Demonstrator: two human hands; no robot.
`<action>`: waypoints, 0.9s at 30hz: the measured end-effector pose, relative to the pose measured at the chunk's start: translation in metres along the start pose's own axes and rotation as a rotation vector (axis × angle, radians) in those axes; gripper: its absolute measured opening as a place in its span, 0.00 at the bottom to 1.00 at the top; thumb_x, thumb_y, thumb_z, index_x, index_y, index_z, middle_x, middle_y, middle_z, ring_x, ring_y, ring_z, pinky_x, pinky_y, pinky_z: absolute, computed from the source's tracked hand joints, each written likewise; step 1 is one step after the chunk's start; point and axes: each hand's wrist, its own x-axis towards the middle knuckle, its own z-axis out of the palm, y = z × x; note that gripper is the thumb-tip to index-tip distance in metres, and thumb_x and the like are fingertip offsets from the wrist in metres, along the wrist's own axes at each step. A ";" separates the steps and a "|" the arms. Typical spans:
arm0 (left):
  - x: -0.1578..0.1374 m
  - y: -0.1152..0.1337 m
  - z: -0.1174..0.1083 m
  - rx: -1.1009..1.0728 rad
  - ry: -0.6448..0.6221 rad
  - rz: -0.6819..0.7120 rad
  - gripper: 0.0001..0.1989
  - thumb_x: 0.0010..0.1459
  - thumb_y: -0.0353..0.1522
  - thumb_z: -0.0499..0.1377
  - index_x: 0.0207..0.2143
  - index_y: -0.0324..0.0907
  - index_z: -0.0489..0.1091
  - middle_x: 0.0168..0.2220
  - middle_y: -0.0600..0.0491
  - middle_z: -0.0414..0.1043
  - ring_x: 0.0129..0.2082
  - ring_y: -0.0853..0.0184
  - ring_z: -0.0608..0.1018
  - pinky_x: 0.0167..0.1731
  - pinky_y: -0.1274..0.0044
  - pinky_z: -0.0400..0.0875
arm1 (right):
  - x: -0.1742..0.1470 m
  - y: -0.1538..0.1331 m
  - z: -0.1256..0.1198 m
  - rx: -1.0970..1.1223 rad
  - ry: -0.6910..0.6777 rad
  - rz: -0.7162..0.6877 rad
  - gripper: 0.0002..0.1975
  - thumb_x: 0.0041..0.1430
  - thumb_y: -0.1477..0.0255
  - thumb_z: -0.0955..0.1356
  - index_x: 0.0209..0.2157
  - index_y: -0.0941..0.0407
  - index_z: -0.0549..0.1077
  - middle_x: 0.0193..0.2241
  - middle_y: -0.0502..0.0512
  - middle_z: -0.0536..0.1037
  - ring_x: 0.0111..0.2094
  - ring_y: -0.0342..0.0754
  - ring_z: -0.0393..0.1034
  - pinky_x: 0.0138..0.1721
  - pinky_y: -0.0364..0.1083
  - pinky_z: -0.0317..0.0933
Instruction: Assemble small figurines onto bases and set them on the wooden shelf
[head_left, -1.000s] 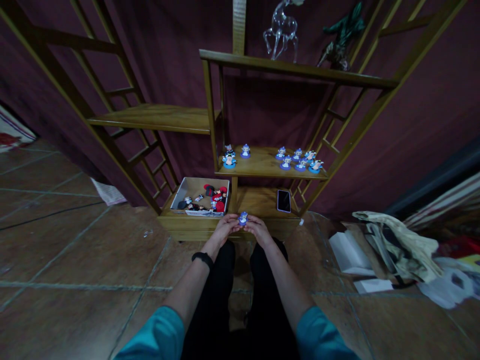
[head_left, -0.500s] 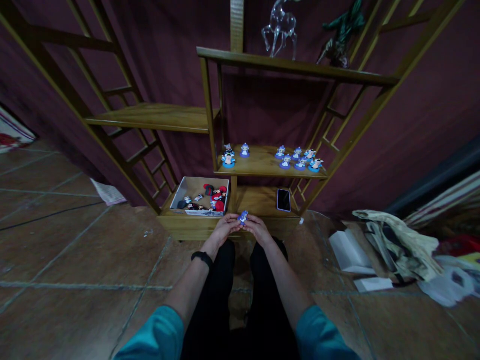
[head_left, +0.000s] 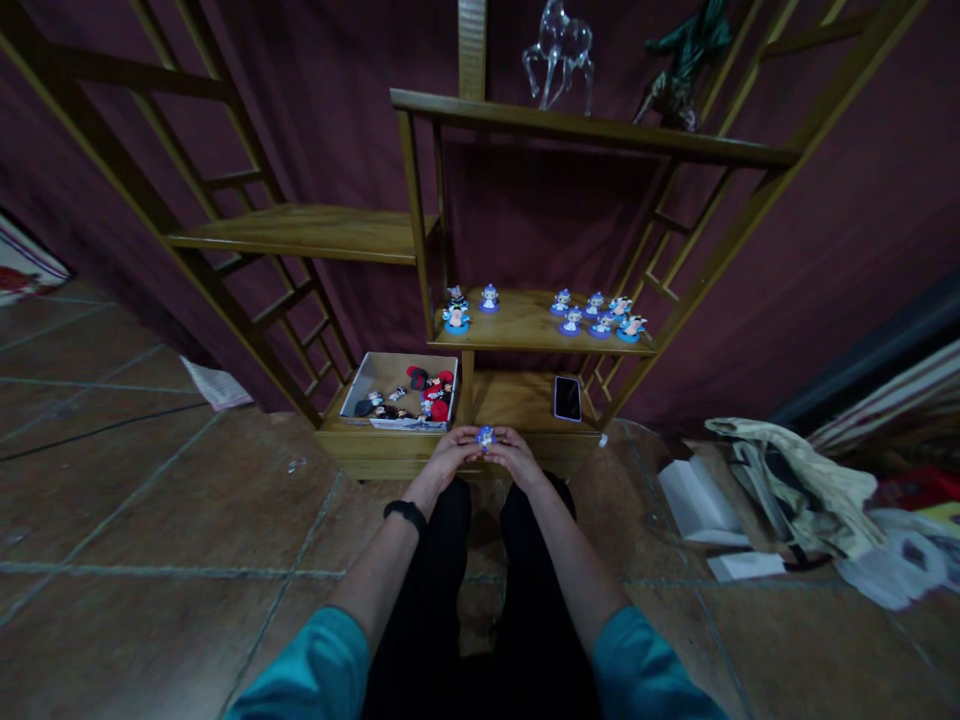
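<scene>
Between both hands [head_left: 454,452] [head_left: 514,455] sits a small purple-and-white figurine [head_left: 486,438].

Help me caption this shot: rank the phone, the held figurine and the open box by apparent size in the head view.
1. Open box
2. Phone
3. Held figurine, smallest though nearer the camera

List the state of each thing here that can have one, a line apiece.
Left hand: gripping the purple-and-white figurine
Right hand: gripping it too
Purple-and-white figurine: held between both hands
Shelf figurines: standing upright
Box: open, figurines jumbled inside
Smartphone: lying flat, screen dark
Transparent animal ornament: standing
Black wristband: worn on left wrist
Beige cloth: crumpled
</scene>
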 end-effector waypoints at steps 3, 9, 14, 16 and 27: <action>0.002 0.000 0.000 0.004 0.006 -0.001 0.18 0.37 0.27 0.67 0.35 0.36 0.70 0.26 0.52 0.73 0.21 0.75 0.72 0.22 0.84 0.63 | -0.001 0.000 0.001 0.016 -0.006 0.000 0.18 0.37 0.71 0.73 0.33 0.54 0.67 0.30 0.49 0.74 0.28 0.42 0.71 0.37 0.47 0.66; 0.003 0.000 -0.001 -0.027 -0.010 -0.006 0.18 0.36 0.26 0.66 0.36 0.35 0.73 0.26 0.51 0.73 0.20 0.76 0.70 0.21 0.84 0.62 | -0.002 0.002 0.000 0.054 -0.037 -0.006 0.16 0.39 0.69 0.72 0.32 0.54 0.66 0.30 0.49 0.75 0.30 0.44 0.73 0.39 0.50 0.67; 0.003 0.001 -0.002 -0.045 0.013 -0.048 0.16 0.37 0.25 0.65 0.34 0.35 0.73 0.23 0.53 0.72 0.18 0.77 0.69 0.20 0.84 0.61 | 0.001 0.006 -0.001 0.050 -0.036 -0.005 0.18 0.38 0.70 0.73 0.32 0.54 0.65 0.30 0.48 0.74 0.29 0.44 0.73 0.40 0.52 0.66; 0.003 0.001 -0.003 -0.043 0.026 -0.072 0.15 0.37 0.25 0.65 0.33 0.35 0.73 0.22 0.53 0.71 0.17 0.77 0.69 0.20 0.84 0.61 | 0.002 0.008 -0.001 0.046 -0.027 0.000 0.18 0.37 0.70 0.73 0.32 0.54 0.64 0.29 0.48 0.74 0.28 0.44 0.73 0.39 0.52 0.67; 0.000 0.003 -0.002 -0.098 -0.014 -0.056 0.20 0.38 0.25 0.65 0.39 0.38 0.72 0.30 0.50 0.74 0.23 0.76 0.73 0.25 0.84 0.65 | 0.005 0.005 0.005 0.052 0.006 -0.011 0.20 0.36 0.69 0.74 0.34 0.53 0.67 0.29 0.49 0.74 0.29 0.45 0.72 0.38 0.51 0.67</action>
